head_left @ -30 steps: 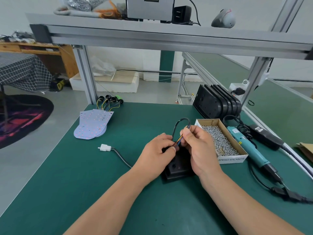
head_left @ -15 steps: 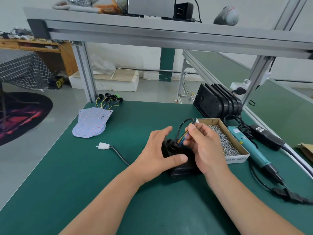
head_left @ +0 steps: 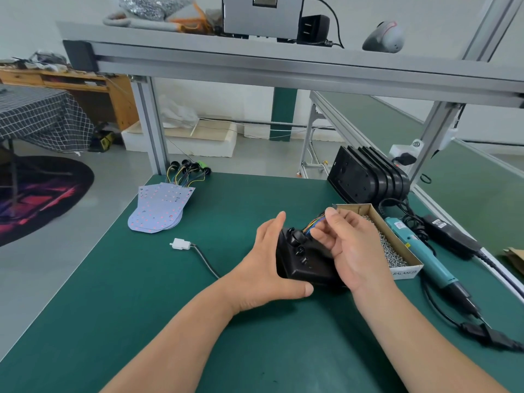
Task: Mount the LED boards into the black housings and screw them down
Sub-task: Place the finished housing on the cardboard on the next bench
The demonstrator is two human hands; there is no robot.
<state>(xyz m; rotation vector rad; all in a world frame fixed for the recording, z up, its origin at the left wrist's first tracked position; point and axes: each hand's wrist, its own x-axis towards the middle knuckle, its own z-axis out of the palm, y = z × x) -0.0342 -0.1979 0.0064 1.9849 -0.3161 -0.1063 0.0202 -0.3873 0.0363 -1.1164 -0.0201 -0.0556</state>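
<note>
A person's left hand [head_left: 266,268] grips a black housing [head_left: 307,266] on the green table [head_left: 141,307], thumb along its near edge and fingers spread wide up its far side. The right hand [head_left: 354,251] pinches coloured wires [head_left: 312,224] rising from the housing. Just right of that hand sits a box of screws [head_left: 402,255], then a teal screwdriver [head_left: 422,251]. LED boards [head_left: 160,208] lie well left of the left hand.

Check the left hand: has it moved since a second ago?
Yes. The left hand has come off the wires and drawn back from the screw box, now gripping the black housing.
</note>
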